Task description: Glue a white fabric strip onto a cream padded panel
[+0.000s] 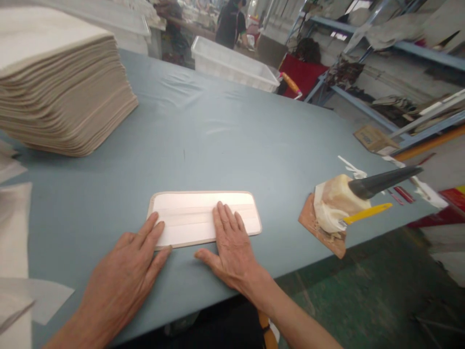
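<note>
A flat white rectangular panel [189, 215] with rounded corners and a thin beige border lies on the blue-grey table [218, 135] in front of me. My left hand [127, 266] rests at the panel's left end, its fingertips on the corner and edge and its fingers extended. Flat on the right half of the panel lies my right hand [232, 242], fingers stretched out and the thumb apart on the table. Neither hand is wrapped round anything.
A tall stack of beige sheets [72, 97] stands at the back left, with white pieces [14, 232] below it. At right are a glue container [334, 198] with a dark handle and a yellow-handled brush [368, 213]. A white bin [232, 63] and a person [230, 24] are behind.
</note>
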Demonstrator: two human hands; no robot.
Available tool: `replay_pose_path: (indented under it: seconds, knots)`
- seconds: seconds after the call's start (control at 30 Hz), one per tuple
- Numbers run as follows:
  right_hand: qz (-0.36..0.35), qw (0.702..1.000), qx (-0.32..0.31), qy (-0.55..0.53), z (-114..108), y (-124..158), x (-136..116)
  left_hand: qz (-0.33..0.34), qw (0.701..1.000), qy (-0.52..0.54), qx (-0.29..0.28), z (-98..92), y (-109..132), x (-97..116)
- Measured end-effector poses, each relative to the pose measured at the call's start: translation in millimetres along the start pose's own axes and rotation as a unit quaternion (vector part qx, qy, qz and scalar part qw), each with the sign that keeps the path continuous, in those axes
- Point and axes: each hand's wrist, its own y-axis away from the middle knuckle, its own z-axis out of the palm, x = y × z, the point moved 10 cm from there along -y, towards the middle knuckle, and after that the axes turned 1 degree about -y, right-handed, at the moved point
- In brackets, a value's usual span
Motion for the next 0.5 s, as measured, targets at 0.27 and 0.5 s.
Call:
replay_pose_path:
  seconds: [0.27, 0.5]
  knots:
    - [0.051, 0.998, 0.011, 0.022, 0.3, 10.1, 55.4, -0.105, 0.993, 0.062, -0.006, 8.4, 2.5, -12.9]
    - [0.068, 0.997, 0.025, 0.031, -2.5, 19.5, 70.3, -0.235, 0.941, 0.242, -0.014, 10.0, 12.5, -48.7]
